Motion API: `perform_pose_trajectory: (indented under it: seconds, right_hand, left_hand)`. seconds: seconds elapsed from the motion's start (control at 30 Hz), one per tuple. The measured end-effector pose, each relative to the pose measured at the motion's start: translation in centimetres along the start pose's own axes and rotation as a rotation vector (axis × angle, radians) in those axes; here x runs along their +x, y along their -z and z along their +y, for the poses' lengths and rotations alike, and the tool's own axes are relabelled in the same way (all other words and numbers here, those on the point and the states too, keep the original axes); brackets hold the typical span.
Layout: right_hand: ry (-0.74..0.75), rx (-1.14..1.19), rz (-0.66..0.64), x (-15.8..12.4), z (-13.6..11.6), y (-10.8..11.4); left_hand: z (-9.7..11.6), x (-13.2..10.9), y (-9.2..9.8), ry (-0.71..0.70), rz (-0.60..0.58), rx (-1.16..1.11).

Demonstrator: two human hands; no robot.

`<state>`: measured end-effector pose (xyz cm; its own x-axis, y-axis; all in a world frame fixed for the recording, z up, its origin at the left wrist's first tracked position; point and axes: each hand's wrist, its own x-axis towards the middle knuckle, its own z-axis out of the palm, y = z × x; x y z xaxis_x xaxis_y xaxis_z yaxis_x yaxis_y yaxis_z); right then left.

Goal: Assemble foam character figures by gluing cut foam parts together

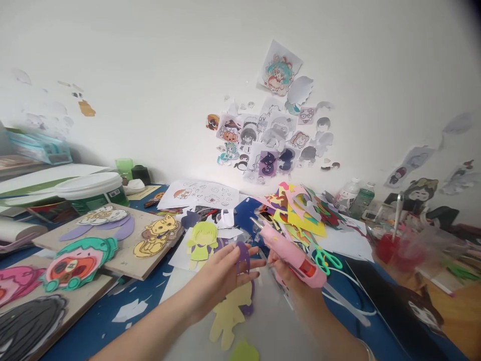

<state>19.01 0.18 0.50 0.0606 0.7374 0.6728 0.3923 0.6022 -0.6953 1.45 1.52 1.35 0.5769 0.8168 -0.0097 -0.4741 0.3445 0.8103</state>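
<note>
A small purple cutout (pixel 243 256) lies against the fingers of my left hand (pixel 225 268), which is turned palm up with its fingers apart. In my right hand (pixel 291 281) is a pink glue gun (pixel 291 250), its nozzle pointing up and left, a clear glue stick trailing from its back. Below my left hand, a yellow figure cutout (pixel 229 318) rests on the grey mat (pixel 278 333), with purple partly showing behind it. A green figure cutout (pixel 203 244) lies on white paper beyond the hand. Another green piece (pixel 244 351) is at the bottom edge.
Green-handled scissors (pixel 326 259) and a white cable lie right of the glue gun. Behind is a heap of coloured scraps (pixel 300 208). Boards (pixel 131 258) with finished-looking cutouts and a white-lidded tub (pixel 92 188) stand left. Bottles (pixel 363 199) and a black panel (pixel 391 306) are right.
</note>
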Motion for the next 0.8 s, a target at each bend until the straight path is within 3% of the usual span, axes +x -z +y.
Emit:
perform_pose_trajectory:
  seconds: [0.13, 0.5, 0.7, 0.8]
  right_hand:
    - [-0.06, 0.063, -0.007, 0.2, 0.1, 0.6]
    - [-0.028, 0.006, -0.103, -0.1, 1.6, 0.6]
    - [0.017, -0.009, -0.001, -0.6, 2.8, 0.0]
    - [0.045, -0.041, -0.01, -0.7, 3.0, 0.0]
  left_hand:
    - [0.4, 0.1, 0.4, -0.05, -0.015, -0.046]
    - [0.3, 0.0, 0.7, -0.075, -0.02, -0.067]
    - [0.5, -0.1, 0.4, -0.063, -0.038, 0.009]
    - [0.4, -0.1, 0.5, -0.052, -0.015, -0.002]
